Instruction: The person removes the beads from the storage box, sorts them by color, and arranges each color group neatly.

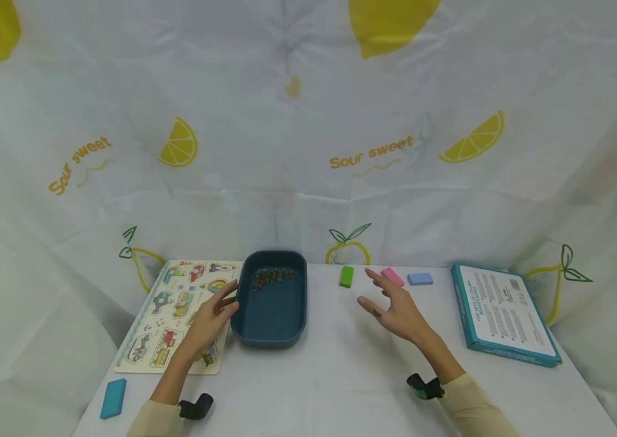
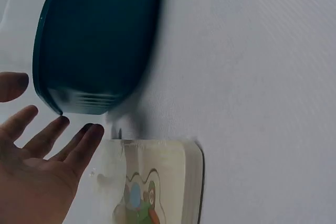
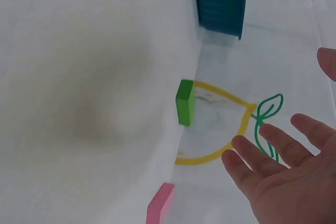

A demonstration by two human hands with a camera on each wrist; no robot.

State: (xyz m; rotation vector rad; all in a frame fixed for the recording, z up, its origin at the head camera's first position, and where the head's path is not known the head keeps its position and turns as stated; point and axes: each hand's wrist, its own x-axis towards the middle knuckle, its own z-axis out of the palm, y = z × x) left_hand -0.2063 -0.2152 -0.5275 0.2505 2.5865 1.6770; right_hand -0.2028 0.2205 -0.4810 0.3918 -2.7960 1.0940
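Dark blue tray (image 1: 272, 315) sits mid-bench (image 1: 341, 376), small coloured beads (image 1: 272, 277) at its far end. Left hand (image 1: 211, 320) rests just left of the tray, fingers (image 2: 79, 145) straight and released, tips at the tray's rim, over a picture puzzle board (image 1: 172, 309). Right hand (image 1: 396, 309) hovers right of the tray, fingers (image 3: 252, 163) spread, holding nothing. Beyond it, right of the tray: green block (image 1: 346, 276), pink block (image 1: 393, 277), light blue block (image 1: 420, 278). Teal box (image 1: 502, 312) far right; teal block (image 1: 113, 398) near left of the tray.
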